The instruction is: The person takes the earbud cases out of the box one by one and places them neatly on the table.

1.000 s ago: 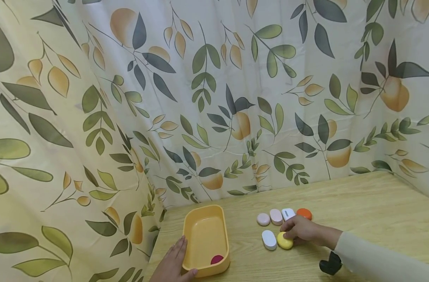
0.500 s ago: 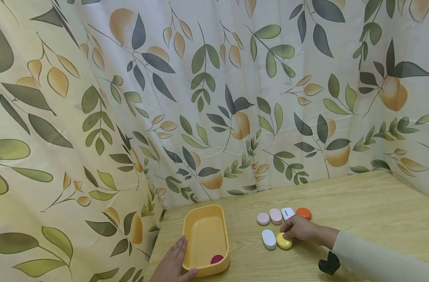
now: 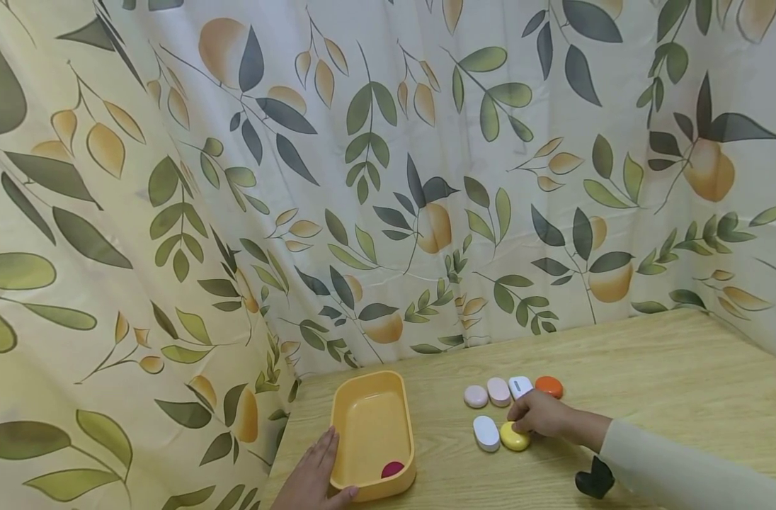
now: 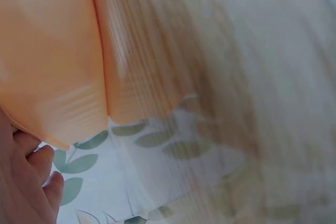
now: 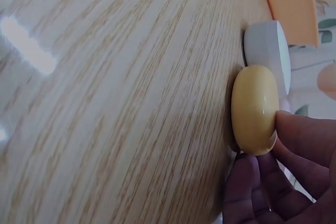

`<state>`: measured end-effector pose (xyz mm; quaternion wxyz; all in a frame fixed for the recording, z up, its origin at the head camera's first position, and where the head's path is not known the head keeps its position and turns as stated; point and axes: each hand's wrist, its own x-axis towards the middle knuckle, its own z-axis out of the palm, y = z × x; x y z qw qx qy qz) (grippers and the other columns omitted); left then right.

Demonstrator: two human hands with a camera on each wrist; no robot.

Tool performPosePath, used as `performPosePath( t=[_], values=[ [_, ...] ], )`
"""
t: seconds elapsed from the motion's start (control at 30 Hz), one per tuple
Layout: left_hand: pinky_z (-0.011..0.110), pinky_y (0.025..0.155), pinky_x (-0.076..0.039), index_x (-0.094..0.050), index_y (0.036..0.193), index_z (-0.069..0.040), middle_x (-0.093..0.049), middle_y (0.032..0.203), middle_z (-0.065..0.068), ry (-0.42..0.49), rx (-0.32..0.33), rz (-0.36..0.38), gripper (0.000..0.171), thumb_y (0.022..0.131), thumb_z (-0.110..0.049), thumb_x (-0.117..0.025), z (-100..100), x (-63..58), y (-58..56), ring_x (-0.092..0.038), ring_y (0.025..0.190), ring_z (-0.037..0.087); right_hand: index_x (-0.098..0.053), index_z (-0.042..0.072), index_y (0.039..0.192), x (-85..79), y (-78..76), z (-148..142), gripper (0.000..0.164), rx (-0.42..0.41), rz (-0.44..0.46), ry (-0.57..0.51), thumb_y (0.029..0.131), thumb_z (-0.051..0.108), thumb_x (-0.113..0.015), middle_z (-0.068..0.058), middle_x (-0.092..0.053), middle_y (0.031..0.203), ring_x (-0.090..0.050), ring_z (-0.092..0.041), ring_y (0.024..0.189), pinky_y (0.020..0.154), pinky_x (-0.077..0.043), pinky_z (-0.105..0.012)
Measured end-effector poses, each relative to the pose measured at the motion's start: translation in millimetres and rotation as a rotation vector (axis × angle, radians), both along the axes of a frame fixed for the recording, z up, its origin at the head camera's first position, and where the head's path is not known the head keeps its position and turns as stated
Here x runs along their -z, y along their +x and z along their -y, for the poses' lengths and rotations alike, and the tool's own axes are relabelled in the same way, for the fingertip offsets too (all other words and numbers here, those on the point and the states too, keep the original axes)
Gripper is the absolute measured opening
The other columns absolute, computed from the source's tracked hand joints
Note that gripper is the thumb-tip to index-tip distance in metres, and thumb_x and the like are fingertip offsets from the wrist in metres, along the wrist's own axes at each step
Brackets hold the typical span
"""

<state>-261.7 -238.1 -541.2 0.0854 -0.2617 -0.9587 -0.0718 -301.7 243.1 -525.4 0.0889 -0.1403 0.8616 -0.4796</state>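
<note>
On the table, a glossy yellow bar of soap (image 3: 514,438) lies under the fingertips of my right hand (image 3: 544,413). Seen from the right wrist, the thumb and curled fingers (image 5: 302,132) pinch one end of the yellow soap (image 5: 255,109). Beside it is a white oval soap (image 3: 486,433). My left hand (image 3: 311,474) rests against a yellow-orange plastic tray (image 3: 410,425), fingers along its left wall and thumb at the near corner. Inside the tray, near its front end, lies a dark red soap (image 3: 392,469).
Behind the yellow soap, a row holds a round pink soap (image 3: 476,396), an oval pink soap (image 3: 499,392), a white soap with a dark mark (image 3: 520,387) and an orange-red one (image 3: 549,386). A black object (image 3: 595,478) is beneath the right sleeve (image 3: 675,457). A leaf-patterned curtain (image 3: 388,177) stands behind.
</note>
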Motion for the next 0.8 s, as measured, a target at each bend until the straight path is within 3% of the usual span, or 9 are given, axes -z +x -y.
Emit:
performPosePath(
  t=[0.33,0.53,0.8],
  values=[
    [0.054,0.109,-0.030,-0.027,0.151,0.004,-0.025,0.157,0.016,0.010,-0.004,0.009,0.096,0.091,-0.069,-0.045,0,-0.5,0.7,-0.031,0.140,0.032,-0.067,-0.008,0.095,-4.1,-1.7,0,0.014,-0.003,0.013,-0.001,0.082,-0.002,-0.069,-0.006,-0.063,0.085,-0.056,-0.017,0.073,0.063,-0.051,-0.034],
    [0.055,0.108,-0.031,-0.028,0.150,0.006,-0.026,0.156,0.018,0.019,0.012,0.006,0.095,0.092,-0.067,-0.047,-1,-2.9,1.6,-0.031,0.140,0.034,-0.067,-0.010,0.095,-20.6,-7.9,0,0.013,-0.023,-0.032,-0.004,0.084,-0.002,-0.067,-0.005,-0.063,0.085,-0.053,-0.016,0.072,0.060,-0.050,-0.032],
    [0.056,0.107,-0.032,-0.029,0.149,0.006,-0.028,0.156,0.019,0.017,0.017,0.012,0.097,0.091,-0.069,-0.045,0,-1.9,1.3,-0.032,0.139,0.035,-0.067,-0.007,0.099,-42.3,-8.7,11,0.014,-0.003,0.005,0.009,0.087,0.000,-0.066,-0.007,-0.065,0.092,-0.057,-0.020,0.085,0.069,-0.053,-0.044]
  ],
)
